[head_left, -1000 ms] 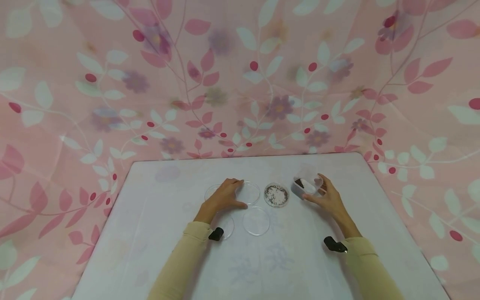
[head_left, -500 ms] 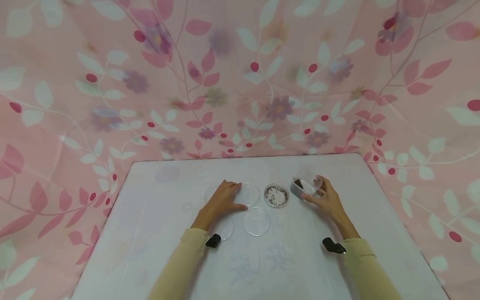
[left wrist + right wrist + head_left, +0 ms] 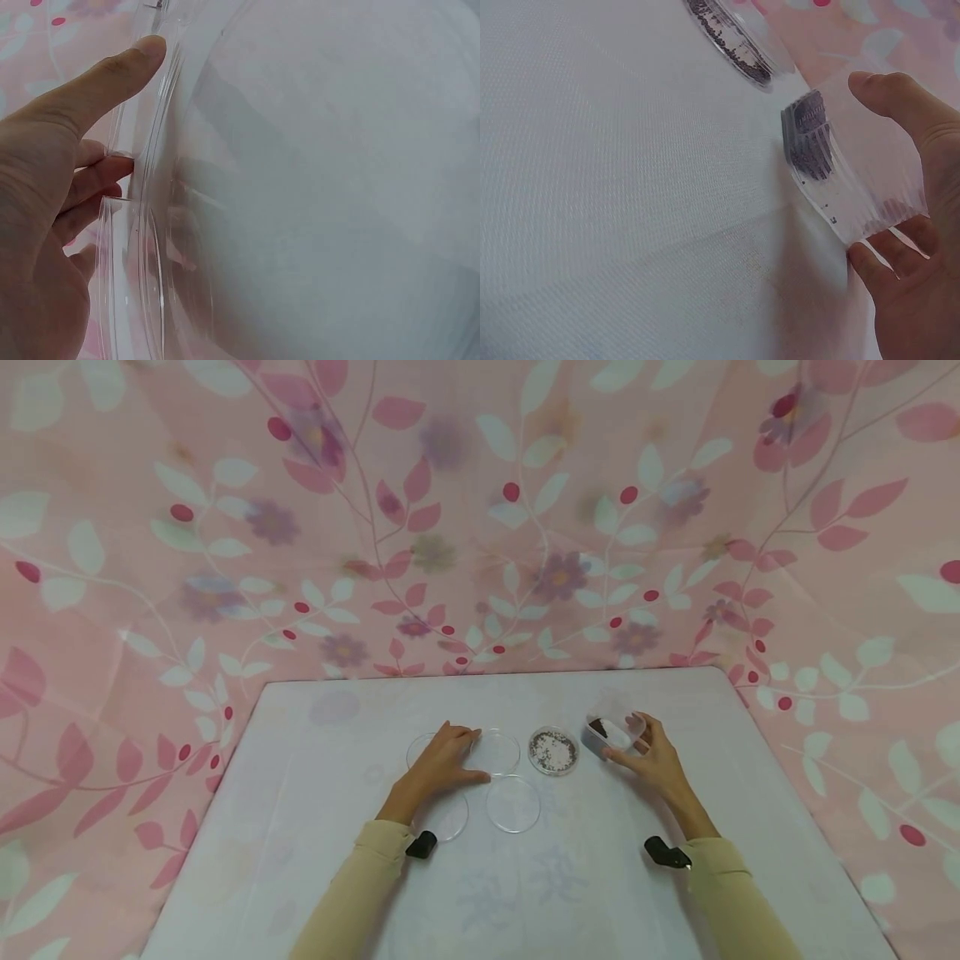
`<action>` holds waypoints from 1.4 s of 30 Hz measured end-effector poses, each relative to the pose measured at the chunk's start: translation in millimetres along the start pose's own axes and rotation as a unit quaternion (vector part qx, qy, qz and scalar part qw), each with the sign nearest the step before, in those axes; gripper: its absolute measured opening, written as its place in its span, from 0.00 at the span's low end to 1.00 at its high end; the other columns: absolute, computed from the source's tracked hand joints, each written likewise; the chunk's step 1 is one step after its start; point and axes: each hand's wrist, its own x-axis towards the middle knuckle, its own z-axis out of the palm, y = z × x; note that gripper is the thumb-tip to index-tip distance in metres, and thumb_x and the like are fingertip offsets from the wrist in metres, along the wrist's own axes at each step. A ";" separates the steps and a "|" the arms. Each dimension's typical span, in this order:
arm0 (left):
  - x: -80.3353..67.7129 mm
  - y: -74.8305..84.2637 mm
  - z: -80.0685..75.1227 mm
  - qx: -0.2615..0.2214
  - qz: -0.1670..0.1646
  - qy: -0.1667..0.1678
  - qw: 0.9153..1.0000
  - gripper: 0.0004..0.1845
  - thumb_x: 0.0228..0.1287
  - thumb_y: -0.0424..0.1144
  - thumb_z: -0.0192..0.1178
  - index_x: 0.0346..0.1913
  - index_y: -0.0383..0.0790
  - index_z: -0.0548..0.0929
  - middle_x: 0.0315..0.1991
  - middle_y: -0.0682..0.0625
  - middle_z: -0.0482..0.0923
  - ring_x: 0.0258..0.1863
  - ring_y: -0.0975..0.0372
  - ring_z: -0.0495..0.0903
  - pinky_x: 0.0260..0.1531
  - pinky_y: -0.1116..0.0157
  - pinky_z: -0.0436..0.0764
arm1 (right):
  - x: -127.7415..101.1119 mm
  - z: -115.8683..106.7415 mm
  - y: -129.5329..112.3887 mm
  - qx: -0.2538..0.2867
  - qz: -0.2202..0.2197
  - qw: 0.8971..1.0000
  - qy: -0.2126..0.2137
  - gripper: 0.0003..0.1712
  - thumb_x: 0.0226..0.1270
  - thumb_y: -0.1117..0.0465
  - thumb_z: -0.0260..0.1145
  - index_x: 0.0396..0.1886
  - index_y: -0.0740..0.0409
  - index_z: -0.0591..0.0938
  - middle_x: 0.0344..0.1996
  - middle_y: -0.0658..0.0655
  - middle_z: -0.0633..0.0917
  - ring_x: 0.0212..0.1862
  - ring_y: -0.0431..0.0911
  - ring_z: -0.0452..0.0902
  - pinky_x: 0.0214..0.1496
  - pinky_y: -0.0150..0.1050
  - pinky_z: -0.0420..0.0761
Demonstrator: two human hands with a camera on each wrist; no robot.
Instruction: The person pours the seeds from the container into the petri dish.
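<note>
Left hand [image 3: 441,762] curled over the rim of a clear dish [image 3: 431,749] at the left of the group, thumb and fingers [image 3: 105,169] pinching its edge, seemingly to steady or lift it; right hand [image 3: 654,758] cupped round a ribbed tub [image 3: 609,733] tilted onto its side, dark grains [image 3: 810,142] gathered at its low end. Between them a seed dish [image 3: 552,750]; two more empty dishes [image 3: 513,802] nearer, crowding the left hand, all on the white table [image 3: 315,827].
</note>
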 end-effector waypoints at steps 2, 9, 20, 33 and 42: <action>-0.4 0.9 -0.8 -0.001 0.003 0.006 1.000 0.46 0.47 0.62 0.73 0.67 0.40 0.74 0.60 0.45 0.77 0.66 0.54 0.71 0.78 0.54 0.50 | 0.4 0.4 0.0 -0.001 -0.002 1.000 0.004 0.58 0.53 0.50 0.78 0.76 0.56 0.53 0.72 0.65 0.66 0.72 0.66 0.61 0.72 0.60 0.66; -2.0 4.6 -4.4 -0.013 -0.012 0.003 1.000 0.45 0.46 0.62 0.73 0.66 0.41 0.75 0.61 0.45 0.77 0.68 0.51 0.69 0.76 0.53 0.58 | 3.0 1.8 -3.7 0.006 -0.038 0.999 0.027 0.55 0.52 0.56 0.79 0.73 0.60 0.56 0.69 0.66 0.70 0.72 0.63 0.62 0.73 0.58 0.64; -1.6 3.7 -5.5 -0.027 -0.025 -0.012 0.999 0.45 0.47 0.63 0.72 0.67 0.42 0.75 0.62 0.48 0.75 0.65 0.57 0.71 0.69 0.57 0.70 | -0.5 -0.7 -67.1 -0.011 -0.109 0.994 0.029 0.51 0.51 0.66 0.78 0.71 0.68 0.60 0.66 0.73 0.71 0.69 0.66 0.64 0.70 0.62 0.64; -1.1 9.6 -10.6 -0.023 -0.037 -0.027 0.999 0.45 0.48 0.61 0.73 0.67 0.42 0.74 0.62 0.48 0.75 0.65 0.57 0.71 0.69 0.57 0.70 | 31.9 21.6 -76.6 -0.089 -0.190 0.978 0.019 0.55 0.45 0.58 0.82 0.71 0.63 0.62 0.65 0.67 0.73 0.65 0.62 0.69 0.65 0.60 0.71; -0.8 10.2 -12.7 -0.037 -0.039 -0.027 0.998 0.45 0.48 0.60 0.74 0.67 0.41 0.74 0.62 0.46 0.75 0.65 0.56 0.71 0.69 0.55 0.70 | 33.5 40.7 -98.7 -0.166 -0.192 0.967 -0.021 0.57 0.46 0.54 0.81 0.73 0.61 0.60 0.67 0.66 0.71 0.66 0.61 0.68 0.67 0.62 0.70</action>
